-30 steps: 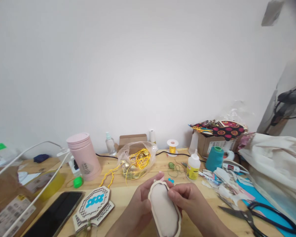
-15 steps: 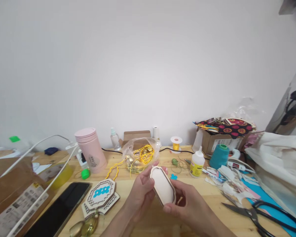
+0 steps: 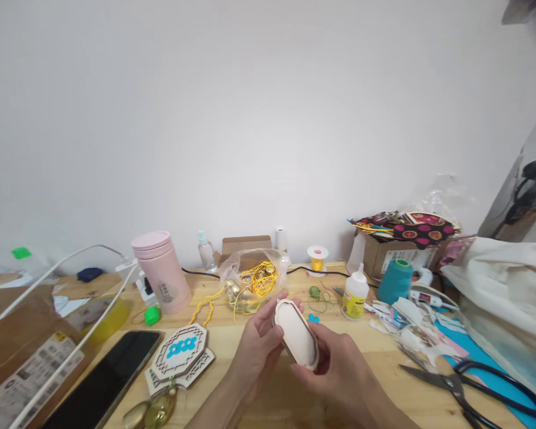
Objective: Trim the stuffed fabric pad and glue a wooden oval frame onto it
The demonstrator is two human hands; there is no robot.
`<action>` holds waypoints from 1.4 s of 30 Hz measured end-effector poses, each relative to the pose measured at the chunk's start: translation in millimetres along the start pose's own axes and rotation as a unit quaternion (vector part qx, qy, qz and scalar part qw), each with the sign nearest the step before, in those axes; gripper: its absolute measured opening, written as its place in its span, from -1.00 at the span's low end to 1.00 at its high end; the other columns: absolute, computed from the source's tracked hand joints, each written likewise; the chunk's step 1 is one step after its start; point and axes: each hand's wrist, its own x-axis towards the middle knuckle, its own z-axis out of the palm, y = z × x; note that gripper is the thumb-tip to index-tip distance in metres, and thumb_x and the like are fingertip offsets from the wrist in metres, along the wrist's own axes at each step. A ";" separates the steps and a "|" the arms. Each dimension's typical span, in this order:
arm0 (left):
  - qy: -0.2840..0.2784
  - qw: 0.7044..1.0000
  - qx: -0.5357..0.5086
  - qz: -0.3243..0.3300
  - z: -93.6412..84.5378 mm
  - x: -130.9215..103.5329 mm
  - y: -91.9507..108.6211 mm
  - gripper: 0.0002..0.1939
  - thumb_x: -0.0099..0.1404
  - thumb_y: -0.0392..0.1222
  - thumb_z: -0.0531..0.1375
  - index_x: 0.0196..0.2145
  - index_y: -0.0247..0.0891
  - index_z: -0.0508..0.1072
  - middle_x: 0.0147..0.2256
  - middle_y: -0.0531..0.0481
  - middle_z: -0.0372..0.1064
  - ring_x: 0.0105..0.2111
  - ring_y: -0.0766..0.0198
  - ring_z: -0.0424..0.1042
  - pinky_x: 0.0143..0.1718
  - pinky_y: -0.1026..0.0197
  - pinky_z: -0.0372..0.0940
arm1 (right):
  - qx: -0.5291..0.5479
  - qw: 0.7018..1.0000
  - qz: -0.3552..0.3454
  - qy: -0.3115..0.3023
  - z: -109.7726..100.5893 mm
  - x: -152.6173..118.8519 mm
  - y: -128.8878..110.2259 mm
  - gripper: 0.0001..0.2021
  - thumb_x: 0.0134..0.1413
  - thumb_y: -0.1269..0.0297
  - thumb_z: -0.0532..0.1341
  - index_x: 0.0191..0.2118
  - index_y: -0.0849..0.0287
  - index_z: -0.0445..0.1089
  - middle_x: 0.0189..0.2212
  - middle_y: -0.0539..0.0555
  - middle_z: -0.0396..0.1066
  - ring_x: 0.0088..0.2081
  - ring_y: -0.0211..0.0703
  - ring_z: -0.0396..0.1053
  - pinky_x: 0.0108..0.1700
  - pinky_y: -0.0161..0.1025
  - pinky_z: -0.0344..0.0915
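Both hands hold a long wooden frame (image 3: 296, 335) with a scalloped edge and a white inset, tilted above the table. My left hand (image 3: 259, 339) grips its upper left side, the thumb along the rim. Around the lower right end are the fingers and thumb of my right hand (image 3: 335, 363). A small blue flower-shaped piece (image 3: 313, 318) lies just behind the right hand. To the left rests an octagonal wooden lattice ornament (image 3: 181, 353) with blue flowers, strung on yellow cord, with gold bells (image 3: 154, 411) at its lower end.
Black-handled scissors (image 3: 455, 381) lie at the right by fabric scraps. A glue bottle (image 3: 355, 295), a teal thread cone (image 3: 395, 282) and a packed cardboard box (image 3: 402, 253) stand behind. A phone (image 3: 105, 378), a pink tumbler (image 3: 163, 274) and a bag of bells (image 3: 252, 283) are leftward.
The frame has turned slightly in my hands, its lower end shifting up a little. My right thumb has slid slightly left along the lower edge. The view has shifted slightly.
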 end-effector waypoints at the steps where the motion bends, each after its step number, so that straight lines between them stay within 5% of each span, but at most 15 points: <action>1: 0.000 1.000 -0.002 0.002 -1.1 0.7 0.1 -0.45 -0.16 -0.15 0.37 -0.15 -0.21 0.41 -0.22 -0.12 0.46 -0.10 0.07 0.35 -0.22 0.21 0.30 | 0.061 0.998 0.004 -0.020 -0.7 0.6 0.5 -0.71 -0.22 0.21 0.25 -0.28 0.20 0.35 -0.59 -0.08 0.28 -0.58 -0.35 0.14 -0.58 -0.42 0.05; 5: -0.010 1.000 -0.028 0.010 -7.7 3.4 1.1 -0.46 -0.09 -0.12 0.33 -0.11 -0.22 0.38 -0.23 -0.12 0.46 -0.13 0.09 0.37 -0.14 0.16 0.26 | 0.301 0.943 0.067 -0.128 -7.6 2.7 2.7 -0.62 -0.13 0.00 0.19 -0.31 0.25 0.39 -0.54 -0.01 0.34 -0.57 -0.35 0.25 -0.51 -0.39 0.21; 10: -0.028 0.999 -0.020 -0.017 -10.8 4.0 1.1 -0.55 0.05 -0.01 0.21 -0.10 -0.21 0.36 -0.22 -0.12 0.46 -0.20 0.12 0.41 -0.18 0.14 0.27 | 0.392 0.899 0.149 -0.126 -14.4 3.3 4.7 -0.65 -0.10 0.02 0.21 -0.45 0.29 0.44 -0.57 0.03 0.38 -0.59 -0.41 0.31 -0.54 -0.48 0.19; 14: -0.049 0.995 0.077 -0.038 -5.6 2.2 1.9 -0.58 0.18 0.07 0.04 -0.20 -0.31 0.43 -0.31 -0.16 0.47 -0.35 0.17 0.43 -0.31 0.18 0.29 | 0.360 0.922 0.128 -0.063 -17.0 6.2 5.4 -0.66 -0.16 0.02 0.24 -0.48 0.27 0.45 -0.63 -0.01 0.37 -0.59 -0.40 0.31 -0.52 -0.46 0.21; 20: 0.035 0.956 0.285 -0.053 -1.9 0.3 -1.3 -0.63 0.07 0.04 0.16 -0.61 -0.37 0.44 -0.71 0.07 0.30 -0.70 0.39 0.27 -0.59 0.33 0.22 | 0.238 0.969 0.067 0.023 -19.9 10.9 5.6 -0.65 -0.18 -0.01 0.23 -0.48 0.23 0.46 -0.67 -0.02 0.37 -0.58 -0.31 0.31 -0.50 -0.37 0.25; 30: 0.059 0.950 0.288 -0.105 -5.2 4.6 -6.5 -0.59 -0.03 0.09 0.20 -0.71 -0.34 0.34 -0.75 0.10 0.29 -0.77 0.43 0.26 -0.68 0.37 0.16 | 0.244 0.958 0.139 0.049 -14.3 14.9 13.2 -0.61 -0.37 -0.06 0.29 -0.55 0.24 0.45 -0.72 -0.03 0.36 -0.62 -0.29 0.32 -0.55 -0.37 0.26; 42: 0.039 0.944 0.277 -0.174 -4.5 2.1 -8.3 -0.52 -0.08 0.19 0.18 -0.63 -0.38 0.40 -0.75 0.07 0.33 -0.78 0.42 0.29 -0.70 0.38 0.12 | 0.249 0.957 0.140 0.054 -13.6 16.2 18.6 -0.65 -0.32 -0.03 0.28 -0.52 0.21 0.45 -0.65 0.01 0.43 -0.54 -0.19 0.39 -0.46 -0.28 0.31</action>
